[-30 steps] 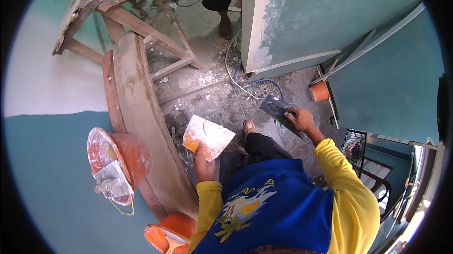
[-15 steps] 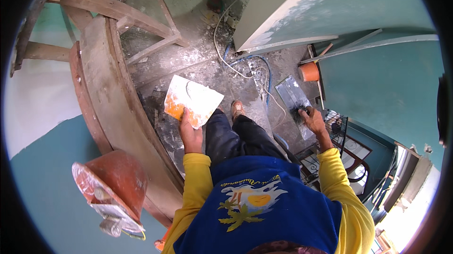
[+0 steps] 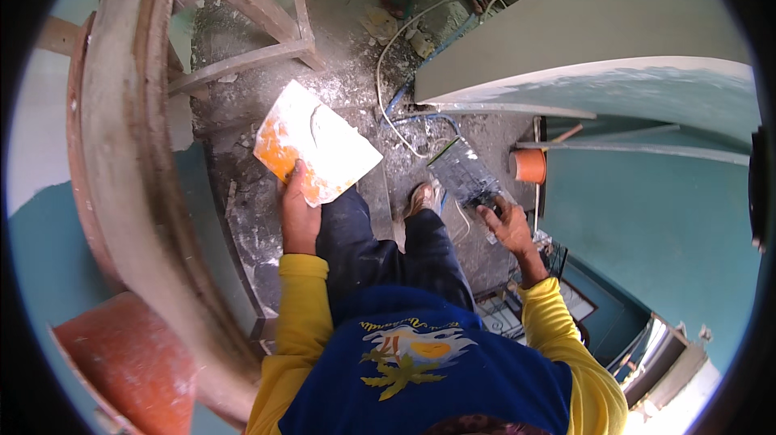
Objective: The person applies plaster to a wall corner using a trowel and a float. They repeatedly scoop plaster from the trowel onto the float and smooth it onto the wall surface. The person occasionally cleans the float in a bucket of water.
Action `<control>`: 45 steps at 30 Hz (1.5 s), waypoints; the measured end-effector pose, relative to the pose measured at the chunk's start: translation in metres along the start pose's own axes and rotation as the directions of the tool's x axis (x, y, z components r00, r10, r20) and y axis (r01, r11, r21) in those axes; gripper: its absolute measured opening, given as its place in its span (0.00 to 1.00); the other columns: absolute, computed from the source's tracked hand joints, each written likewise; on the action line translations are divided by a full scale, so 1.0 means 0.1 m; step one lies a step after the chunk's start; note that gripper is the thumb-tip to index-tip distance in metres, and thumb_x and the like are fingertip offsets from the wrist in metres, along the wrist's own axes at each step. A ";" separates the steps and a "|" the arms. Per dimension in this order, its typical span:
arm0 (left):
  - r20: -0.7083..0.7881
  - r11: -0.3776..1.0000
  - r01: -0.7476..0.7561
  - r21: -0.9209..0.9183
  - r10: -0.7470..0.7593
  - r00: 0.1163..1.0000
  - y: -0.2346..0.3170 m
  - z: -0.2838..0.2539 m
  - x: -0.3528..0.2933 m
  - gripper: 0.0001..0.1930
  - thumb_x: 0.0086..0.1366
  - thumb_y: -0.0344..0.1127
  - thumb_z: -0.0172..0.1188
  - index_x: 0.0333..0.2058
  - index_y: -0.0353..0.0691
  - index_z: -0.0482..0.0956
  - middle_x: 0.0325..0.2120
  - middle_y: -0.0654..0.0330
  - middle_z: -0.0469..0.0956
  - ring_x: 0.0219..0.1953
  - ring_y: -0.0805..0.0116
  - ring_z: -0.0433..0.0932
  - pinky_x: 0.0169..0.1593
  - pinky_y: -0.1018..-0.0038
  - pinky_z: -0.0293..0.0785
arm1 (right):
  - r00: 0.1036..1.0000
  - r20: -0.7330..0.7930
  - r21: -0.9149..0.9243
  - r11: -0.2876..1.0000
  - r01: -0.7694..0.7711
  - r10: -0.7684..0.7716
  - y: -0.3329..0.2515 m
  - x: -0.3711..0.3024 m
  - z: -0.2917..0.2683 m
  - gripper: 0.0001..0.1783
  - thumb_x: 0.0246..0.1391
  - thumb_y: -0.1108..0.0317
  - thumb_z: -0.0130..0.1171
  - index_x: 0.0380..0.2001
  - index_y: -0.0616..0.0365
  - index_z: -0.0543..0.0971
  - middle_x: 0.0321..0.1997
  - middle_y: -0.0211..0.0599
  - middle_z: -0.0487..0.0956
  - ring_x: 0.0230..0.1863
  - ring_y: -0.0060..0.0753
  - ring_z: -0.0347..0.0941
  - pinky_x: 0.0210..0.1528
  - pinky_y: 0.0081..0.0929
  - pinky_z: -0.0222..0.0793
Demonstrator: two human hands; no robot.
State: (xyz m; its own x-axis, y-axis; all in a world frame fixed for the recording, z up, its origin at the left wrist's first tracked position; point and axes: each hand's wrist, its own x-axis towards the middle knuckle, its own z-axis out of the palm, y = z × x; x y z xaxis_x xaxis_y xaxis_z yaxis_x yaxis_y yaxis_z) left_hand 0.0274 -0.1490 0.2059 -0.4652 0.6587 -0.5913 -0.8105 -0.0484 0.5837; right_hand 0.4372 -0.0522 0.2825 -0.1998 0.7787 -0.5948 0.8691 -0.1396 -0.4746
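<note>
Presently, the left hand (image 3: 300, 210) is gripping the orange, white-smeared board (image 3: 323, 137) at its near edge, thumb on top, probably so that the broad face is lying free. The right hand (image 3: 511, 227) is grasping the flat trowel (image 3: 462, 170) with its fingers; both tools are hovering above the floor (image 3: 347, 39).

Site type: building interior under renovation, possibly a home, though the dark view edges limit certainty. Indicators: partly coated wall (image 3: 647, 73), white-spattered floor (image 3: 343, 71), rough timber frame (image 3: 252, 5), orange bucket (image 3: 529, 166).
</note>
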 end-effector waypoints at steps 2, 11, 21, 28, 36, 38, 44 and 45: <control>0.054 0.995 -0.087 0.039 0.085 0.995 -0.10 0.00 0.29 0.26 0.73 0.32 0.60 0.66 0.33 0.66 0.60 0.53 0.75 0.61 0.59 0.76 0.64 0.61 0.73 | 0.997 0.053 0.007 0.999 0.049 -0.049 0.25 0.40 0.30 0.28 0.61 0.48 0.65 0.44 0.68 0.80 0.25 0.54 0.78 0.24 0.42 0.74 0.31 0.38 0.70; 0.239 0.921 -0.165 0.353 0.082 0.968 -0.63 -0.26 2.02 0.25 0.75 0.33 0.57 0.67 0.34 0.65 0.60 0.55 0.75 0.61 0.62 0.76 0.65 0.63 0.73 | 0.954 0.276 0.318 0.948 0.027 -0.120 1.09 1.92 1.73 0.27 0.63 0.48 0.67 0.35 0.65 0.75 0.25 0.42 0.80 0.22 0.33 0.77 0.29 0.32 0.73; 0.469 0.959 -0.180 0.220 0.057 0.881 -1.58 -0.89 3.42 0.24 0.77 0.35 0.54 0.68 0.35 0.64 0.62 0.54 0.74 0.63 0.62 0.74 0.66 0.62 0.70 | 0.960 0.259 0.827 0.538 -0.162 -0.110 1.18 2.46 3.36 0.14 0.69 0.60 0.62 0.40 0.59 0.73 0.29 0.31 0.81 0.26 0.20 0.78 0.27 0.18 0.70; 0.572 0.968 -0.158 0.195 0.019 0.820 -1.56 -1.07 3.73 0.25 0.76 0.32 0.55 0.68 0.34 0.64 0.61 0.55 0.74 0.63 0.62 0.74 0.67 0.63 0.68 | 0.994 -0.113 0.826 0.558 0.086 0.013 0.76 2.57 3.80 0.15 0.72 0.60 0.54 0.46 0.63 0.77 0.25 0.25 0.72 0.28 0.15 0.64 0.31 0.20 0.60; 0.622 0.979 -0.095 0.182 -0.040 0.782 -1.80 -1.44 3.84 0.24 0.74 0.28 0.56 0.66 0.33 0.66 0.59 0.55 0.75 0.61 0.65 0.76 0.64 0.66 0.71 | 0.820 -0.562 0.146 0.989 -0.033 0.110 0.61 2.48 3.66 0.19 0.71 0.61 0.58 0.30 0.65 0.70 0.20 0.48 0.77 0.21 0.40 0.76 0.25 0.40 0.67; 0.619 0.976 -0.074 0.207 -0.072 0.782 -1.87 -1.55 3.86 0.23 0.74 0.28 0.57 0.65 0.33 0.67 0.59 0.55 0.76 0.60 0.66 0.76 0.64 0.67 0.71 | 0.751 -0.630 0.164 0.980 -0.116 0.195 0.55 2.50 3.58 0.20 0.71 0.62 0.57 0.29 0.66 0.68 0.19 0.55 0.73 0.20 0.50 0.74 0.25 0.44 0.63; 0.582 0.982 -0.009 0.187 -0.103 0.807 -1.96 -1.70 3.88 0.22 0.74 0.26 0.57 0.64 0.32 0.69 0.58 0.56 0.77 0.58 0.68 0.77 0.62 0.69 0.73 | 0.805 -0.592 -0.239 0.960 -0.148 -0.023 0.36 2.86 3.52 0.20 0.70 0.61 0.58 0.32 0.68 0.67 0.24 0.66 0.74 0.30 0.75 0.73 0.29 0.55 0.64; 0.576 0.982 -0.003 0.188 -0.108 0.810 -1.95 -1.69 3.88 0.22 0.74 0.26 0.57 0.64 0.32 0.69 0.58 0.56 0.77 0.58 0.68 0.78 0.62 0.69 0.74 | 0.804 -0.594 -0.230 0.958 -0.172 0.002 0.41 2.93 3.54 0.20 0.70 0.61 0.58 0.32 0.68 0.68 0.24 0.66 0.75 0.29 0.75 0.73 0.29 0.56 0.64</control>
State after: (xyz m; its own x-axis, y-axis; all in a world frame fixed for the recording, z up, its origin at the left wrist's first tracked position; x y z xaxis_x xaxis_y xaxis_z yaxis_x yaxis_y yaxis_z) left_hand -0.0554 -0.0105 -0.2315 -0.0846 0.9716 -0.2210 -0.7278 0.0912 0.6797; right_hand 0.2540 -0.0464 -0.1415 0.1097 0.9895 -0.0936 0.9709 -0.1268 -0.2032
